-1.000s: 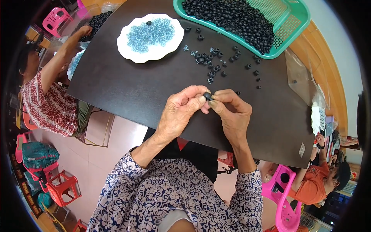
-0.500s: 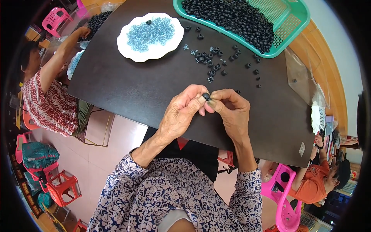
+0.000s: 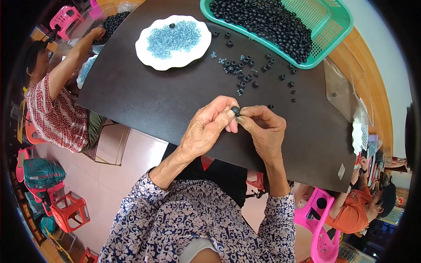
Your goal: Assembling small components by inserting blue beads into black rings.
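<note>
Pinching a small black bead [image 3: 235,110] over the dark table [image 3: 153,103], the left hand [image 3: 202,128] grasps it between thumb and forefinger, coming in from eight o'clock. From four o'clock, the right hand [image 3: 266,129] has its thumb and forefinger pressed together on the bead's edge; whether anything else is tucked between those fingertips cannot be told. Taking the bead as the dial's centre, loose beads [image 3: 233,66] and a few little springs [image 3: 240,92] lie scattered toward twelve. Between ten and eleven sits a white wavy-edged plate [image 3: 144,55], spread with pale blue springs [image 3: 177,39] and one black bead near its far side. At one o'clock, a green basket [image 3: 344,30] holds a big heap of black beads [image 3: 267,26]. A co-worker in a red patterned shirt [image 3: 57,116] sits at nine o'clock, one arm stretched toward another bead pile [image 3: 115,23] at ten.
</note>
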### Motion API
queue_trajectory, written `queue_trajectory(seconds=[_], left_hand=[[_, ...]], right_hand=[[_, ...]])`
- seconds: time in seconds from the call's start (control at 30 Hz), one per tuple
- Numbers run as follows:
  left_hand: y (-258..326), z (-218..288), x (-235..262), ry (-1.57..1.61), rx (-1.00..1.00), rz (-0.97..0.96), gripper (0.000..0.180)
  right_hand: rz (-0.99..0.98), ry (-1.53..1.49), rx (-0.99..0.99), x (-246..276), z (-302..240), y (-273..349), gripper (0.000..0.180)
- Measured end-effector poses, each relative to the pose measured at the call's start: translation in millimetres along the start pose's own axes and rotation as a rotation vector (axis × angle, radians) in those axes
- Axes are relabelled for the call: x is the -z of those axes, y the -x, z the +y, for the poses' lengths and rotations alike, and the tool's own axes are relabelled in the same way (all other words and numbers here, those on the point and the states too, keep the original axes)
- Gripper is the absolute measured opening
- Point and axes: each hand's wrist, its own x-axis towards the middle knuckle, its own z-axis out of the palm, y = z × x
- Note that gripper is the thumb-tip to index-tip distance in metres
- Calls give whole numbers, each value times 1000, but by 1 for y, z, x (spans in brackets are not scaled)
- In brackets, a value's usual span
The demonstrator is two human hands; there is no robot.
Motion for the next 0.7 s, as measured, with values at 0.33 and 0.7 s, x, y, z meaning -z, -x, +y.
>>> queue_trajectory(seconds=[0.33,0.7], left_hand=[[-4,-6,0,153,72,-66,19],[-5,-6,13,457,224,-244,30]], right_hand=[[-26,97,124,3,0,1,15],[-179,309,280,4,-3,-6,39]])
